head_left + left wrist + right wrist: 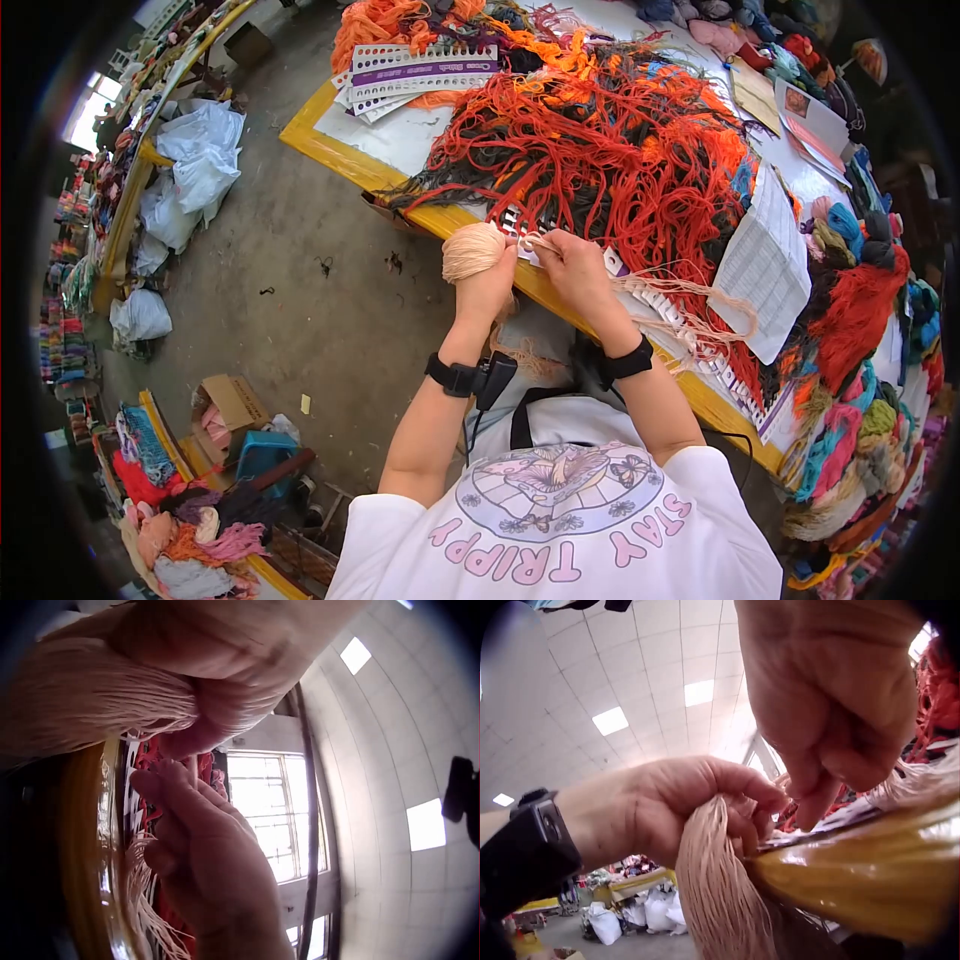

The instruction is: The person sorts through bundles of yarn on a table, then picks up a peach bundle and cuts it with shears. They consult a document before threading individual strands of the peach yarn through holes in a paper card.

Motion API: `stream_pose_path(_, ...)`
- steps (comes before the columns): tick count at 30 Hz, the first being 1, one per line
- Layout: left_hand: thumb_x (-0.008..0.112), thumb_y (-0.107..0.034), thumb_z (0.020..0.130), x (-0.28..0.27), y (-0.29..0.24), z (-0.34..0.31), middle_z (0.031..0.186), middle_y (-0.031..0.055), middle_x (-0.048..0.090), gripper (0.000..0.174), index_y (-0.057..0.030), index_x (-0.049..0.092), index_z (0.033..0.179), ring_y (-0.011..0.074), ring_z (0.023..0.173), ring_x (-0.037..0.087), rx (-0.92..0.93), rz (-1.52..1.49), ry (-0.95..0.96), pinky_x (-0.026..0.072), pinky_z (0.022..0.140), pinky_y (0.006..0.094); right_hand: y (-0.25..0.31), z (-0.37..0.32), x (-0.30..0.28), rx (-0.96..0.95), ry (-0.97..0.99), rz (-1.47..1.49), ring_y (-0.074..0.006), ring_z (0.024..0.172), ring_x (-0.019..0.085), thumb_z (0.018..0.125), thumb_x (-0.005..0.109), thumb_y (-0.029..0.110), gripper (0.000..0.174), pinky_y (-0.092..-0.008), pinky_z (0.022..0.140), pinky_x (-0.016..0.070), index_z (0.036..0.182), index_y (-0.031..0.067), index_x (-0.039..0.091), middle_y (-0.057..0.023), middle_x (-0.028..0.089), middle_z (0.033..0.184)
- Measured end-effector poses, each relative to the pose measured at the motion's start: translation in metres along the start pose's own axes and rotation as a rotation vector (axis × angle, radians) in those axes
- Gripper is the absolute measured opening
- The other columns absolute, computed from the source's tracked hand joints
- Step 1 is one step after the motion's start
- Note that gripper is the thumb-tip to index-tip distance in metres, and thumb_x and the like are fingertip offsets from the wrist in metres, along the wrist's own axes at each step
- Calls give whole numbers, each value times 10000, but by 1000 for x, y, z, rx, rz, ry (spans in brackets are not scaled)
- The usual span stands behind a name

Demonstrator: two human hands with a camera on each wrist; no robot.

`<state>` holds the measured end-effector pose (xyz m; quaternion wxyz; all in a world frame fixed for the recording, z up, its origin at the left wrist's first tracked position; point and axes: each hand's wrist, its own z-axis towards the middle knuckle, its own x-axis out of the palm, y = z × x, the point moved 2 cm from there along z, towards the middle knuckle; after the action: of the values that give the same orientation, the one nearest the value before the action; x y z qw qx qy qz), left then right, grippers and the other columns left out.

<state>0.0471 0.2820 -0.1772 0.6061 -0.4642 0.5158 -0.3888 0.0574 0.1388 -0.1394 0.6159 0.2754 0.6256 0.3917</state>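
Note:
A bundle of pale peach thread (pixel 472 252) is gripped in the left hand (pixel 487 290), over the table's yellow edge. In the right wrist view the bundle (pixel 721 892) hangs down from the curled fingers of the left hand (pixel 656 806). Close beside it, the right hand (pixel 578 272) pinches the thread with thumb and finger, the fingertips of both hands nearly meeting. The left wrist view shows the right hand (pixel 217 855) with bent fingers under the bundle (pixel 97 697). Loose pale strands (pixel 690 290) trail to the right of the right hand over the table.
A large heap of red, black and orange thread (pixel 600 150) covers the table (pixel 370 145). Punched cards (pixel 425 72) lie at its back left, a printed sheet (pixel 765 265) at the right. White bags (pixel 195 160) and a cardboard box (pixel 232 402) stand at the left.

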Motion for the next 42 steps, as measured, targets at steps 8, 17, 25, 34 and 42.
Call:
stream_pose_path(8,580,-138,806,4,-5,15,823,85,609,150,-16,603,889,166,769,570,-6,445,103,450,685,295,3,-1,1,133,-105,45,-327,654,588,745,591,175,161,-384,582,450,762,18,623,-182,595,707)
stream_pose_path(17,563,-137,823,-15,-16,20,734,31,609,124,-32,611,866,82,550,530,-709,-506,403,433,495,208,2,3,4,25,-145,-17,-301,671,589,706,601,146,123,-380,592,458,750,37,636,-147,591,723)
stream_pose_path(25,557,-150,848,-6,2,18,706,7,593,120,-45,616,854,69,554,519,-619,-444,455,430,508,212,10,7,-6,-140,39,-150,-247,643,587,743,603,114,120,-315,578,447,801,15,640,-125,581,723)
stream_pose_path(34,541,-172,856,-4,-6,14,661,2,577,158,-45,619,803,75,531,507,-556,-363,431,408,486,215,-11,16,7,210,49,99,-87,482,552,762,602,160,174,-240,440,433,744,-12,589,-44,572,588)
stream_pose_path(42,557,-143,812,2,-3,11,669,30,575,124,-35,574,753,124,548,530,-428,-332,322,421,503,267,-4,14,2,242,123,188,-96,451,524,815,474,155,212,-245,432,420,765,-12,594,-43,555,568)
